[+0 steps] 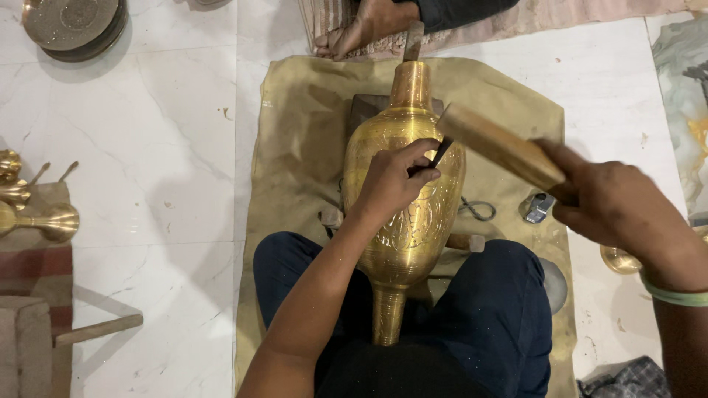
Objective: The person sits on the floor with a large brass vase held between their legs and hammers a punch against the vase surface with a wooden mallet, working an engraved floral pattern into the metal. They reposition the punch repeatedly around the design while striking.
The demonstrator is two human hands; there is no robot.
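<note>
A tall brass vase (404, 214) lies on its side between my knees, neck pointing away, with engraved patterns on its body. My left hand (394, 180) rests on the vase's belly and pinches a thin dark chisel (440, 152) against the metal. My right hand (616, 206) grips a wooden mallet (501, 146), whose blurred head hangs just above the chisel's top end. The vase rests on a dark block (363, 109) over a tan cloth (295, 147).
Someone's bare foot (361, 29) sits on a striped mat beyond the vase. Brass plates (74, 26) lie at the top left, brass stands (37, 214) at the left edge. A wooden stick (99, 329) lies on the white marble floor. Small metal tools (537, 208) sit right of the vase.
</note>
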